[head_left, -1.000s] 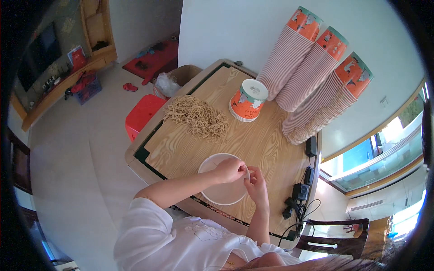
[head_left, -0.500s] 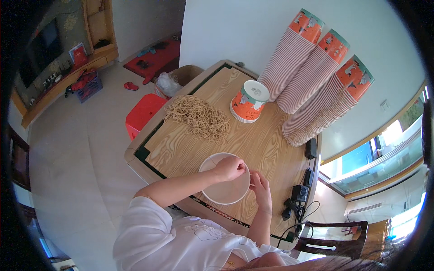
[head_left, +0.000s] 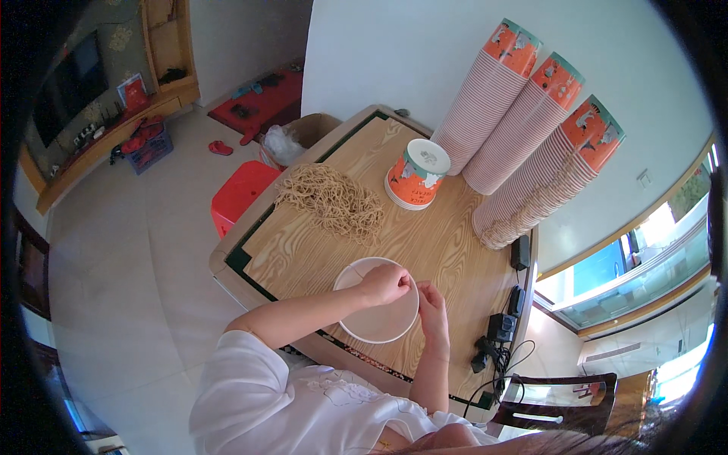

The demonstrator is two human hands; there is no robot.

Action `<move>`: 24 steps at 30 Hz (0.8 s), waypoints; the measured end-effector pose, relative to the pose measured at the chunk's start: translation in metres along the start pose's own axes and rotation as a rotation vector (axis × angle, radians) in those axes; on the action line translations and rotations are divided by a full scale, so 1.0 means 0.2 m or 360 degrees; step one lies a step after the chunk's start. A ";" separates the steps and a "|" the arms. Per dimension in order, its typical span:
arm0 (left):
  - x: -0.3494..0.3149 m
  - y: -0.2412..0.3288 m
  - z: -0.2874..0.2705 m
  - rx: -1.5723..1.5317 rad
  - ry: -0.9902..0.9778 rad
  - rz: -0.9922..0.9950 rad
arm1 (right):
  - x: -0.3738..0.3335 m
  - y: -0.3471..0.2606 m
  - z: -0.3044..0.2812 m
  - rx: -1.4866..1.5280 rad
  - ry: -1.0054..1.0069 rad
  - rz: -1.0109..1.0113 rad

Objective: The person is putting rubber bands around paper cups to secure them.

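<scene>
A white-lined paper bucket stands mouth up near the front of the wooden table. My left hand reaches over its mouth, fingers pinched together just inside the right wall. Against the outside of that same wall is my right hand, its fingertips closed near the rim opposite the left ones. What the fingertips hold is too small to make out. Farther back lies a tangled heap of tan cords. Beside it a short stack of orange printed paper buckets stands upside down.
Three tall leaning stacks of nested buckets stand along the wall, the nearest with cords down its side. Black power adapters and cables lie at the table's right edge. A red stool and a cardboard box stand left of the table.
My right hand has moved slightly left and up, closer against the bucket's rim, and its fingers have drawn together. The left hand and the bucket stay nearly in place.
</scene>
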State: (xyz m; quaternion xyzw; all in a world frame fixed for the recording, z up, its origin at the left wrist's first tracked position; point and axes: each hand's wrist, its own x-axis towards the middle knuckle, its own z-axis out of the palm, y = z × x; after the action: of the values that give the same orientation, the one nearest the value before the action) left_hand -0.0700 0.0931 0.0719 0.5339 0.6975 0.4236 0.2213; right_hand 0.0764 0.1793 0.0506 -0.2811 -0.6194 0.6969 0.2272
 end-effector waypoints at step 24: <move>0.02 0.11 -0.22 0.0291 -0.0586 0.0070 | 0.01 -0.09 0.00 0.0076 0.0137 -0.0053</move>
State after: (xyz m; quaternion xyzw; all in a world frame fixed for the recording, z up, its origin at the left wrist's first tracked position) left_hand -0.0925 0.0828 0.1137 0.6351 0.6691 0.2587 0.2864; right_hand 0.0754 0.1833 0.0682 -0.2949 -0.5970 0.6948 0.2717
